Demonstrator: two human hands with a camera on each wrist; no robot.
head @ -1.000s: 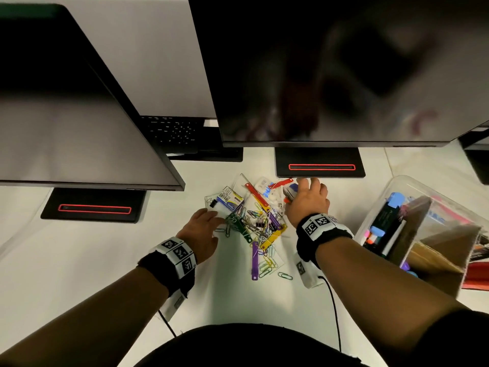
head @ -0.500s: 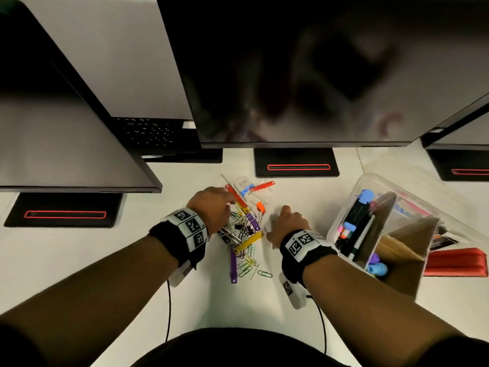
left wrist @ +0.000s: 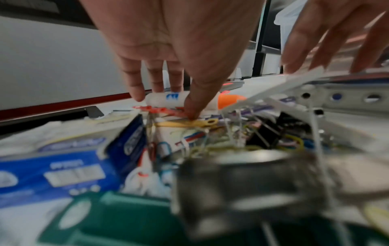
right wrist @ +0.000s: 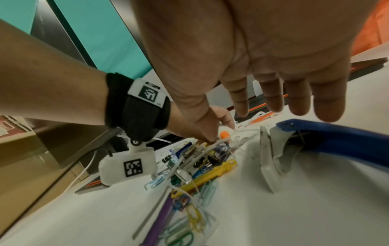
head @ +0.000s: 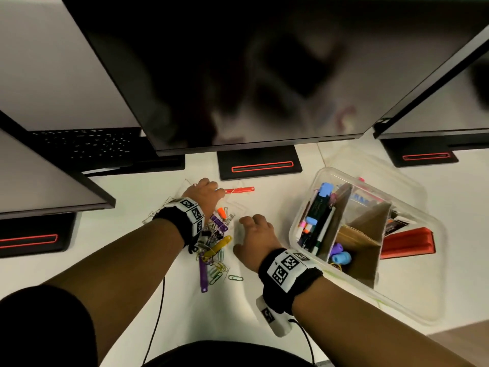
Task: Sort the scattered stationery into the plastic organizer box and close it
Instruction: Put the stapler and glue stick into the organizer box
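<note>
Hiding under the right hand (head: 256, 235): a stapler (right wrist: 280, 148), wrist-view only.

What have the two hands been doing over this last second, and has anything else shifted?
The left hand moved from the pile's near left edge across to its far side, fingers now at a white tube. The right hand pulled back from the far side to the pile's right edge, open. The organizer box stayed open; neither hand lifted anything.

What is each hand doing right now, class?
Left hand: open, fingertips down on the clip pile, gripping nothing.
Right hand: open, fingers spread beside the pile, holding nothing.
</note>
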